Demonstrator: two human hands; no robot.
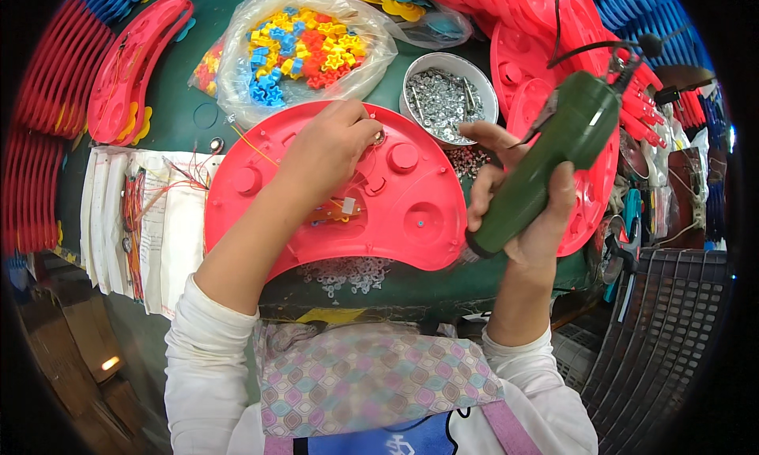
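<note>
A red curved plastic shell lies on the green table in front of me, hollow side up, with round posts and a small circuit board with wires in it. My left hand reaches over its upper part, fingers closed in a pinch on a small round metal part. My right hand is wrapped around a green electric screwdriver, just off the shell's right end. The tool slants, its narrow end low beside the shell and its cord end up to the right.
Behind the shell stand a clear bag of coloured star-shaped pieces and a white bowl of screws and washers. Wired parts lie on white paper at left. Red shells pile up at right; a dark crate stands below.
</note>
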